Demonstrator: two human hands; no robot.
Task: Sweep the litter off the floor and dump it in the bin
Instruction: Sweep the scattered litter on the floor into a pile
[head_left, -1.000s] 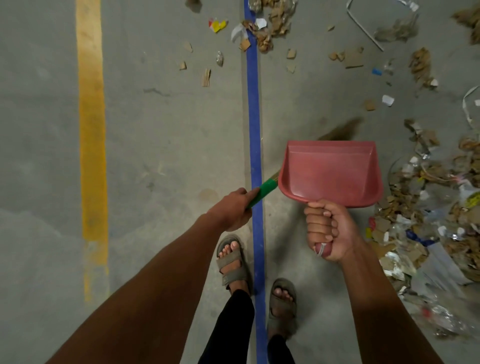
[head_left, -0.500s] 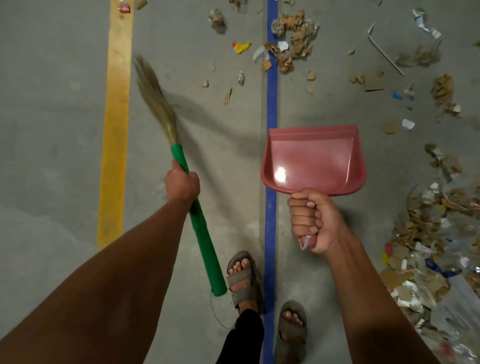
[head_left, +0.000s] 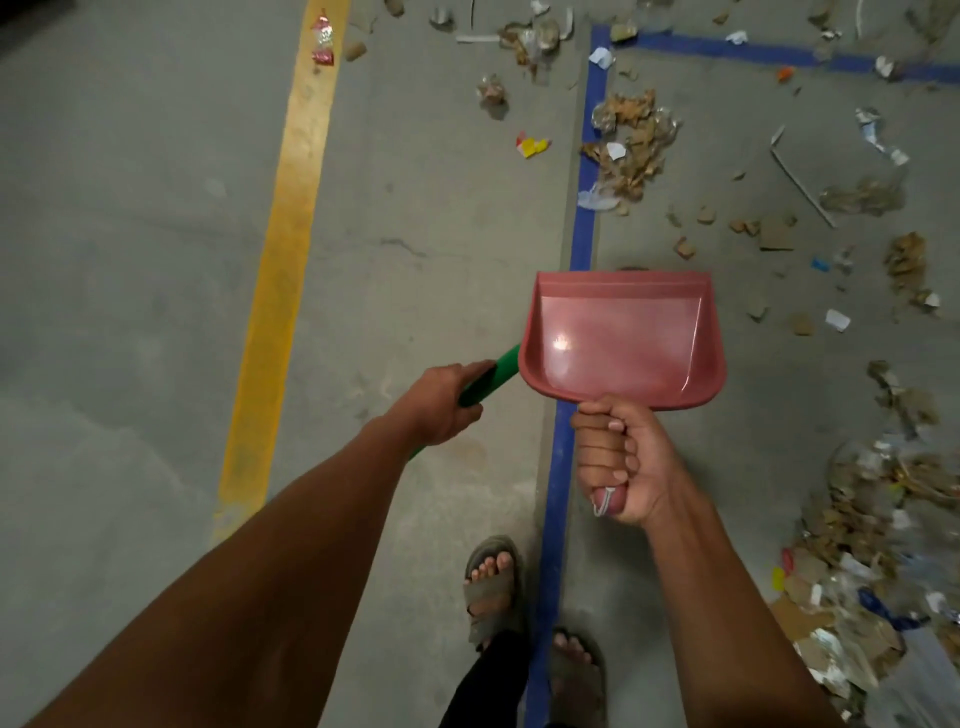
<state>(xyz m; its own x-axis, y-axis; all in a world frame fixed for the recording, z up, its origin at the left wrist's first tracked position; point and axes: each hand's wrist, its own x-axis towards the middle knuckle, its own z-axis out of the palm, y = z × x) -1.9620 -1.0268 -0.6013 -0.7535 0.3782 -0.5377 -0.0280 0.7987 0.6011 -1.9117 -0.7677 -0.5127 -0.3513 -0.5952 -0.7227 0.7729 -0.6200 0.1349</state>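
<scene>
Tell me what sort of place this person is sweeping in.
Probably a warehouse or factory floor: bare grey concrete marked with a painted yellow line and blue tape lines, like aisle or zone markings, and strewn with cardboard scraps and plastic wrap. No walls or machines show, so this is a guess.

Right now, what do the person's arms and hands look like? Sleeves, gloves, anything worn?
Both forearms are bare up to the frame edge: no sleeves in view. The left hand and right hand wear no gloves, and no rings, watch or wristbands are visible. Fingernails on the right hand are short and unpainted. Lower down, one leg shows dark trousers, and both feet wear grey-brown open-toed strap sandals.
</scene>
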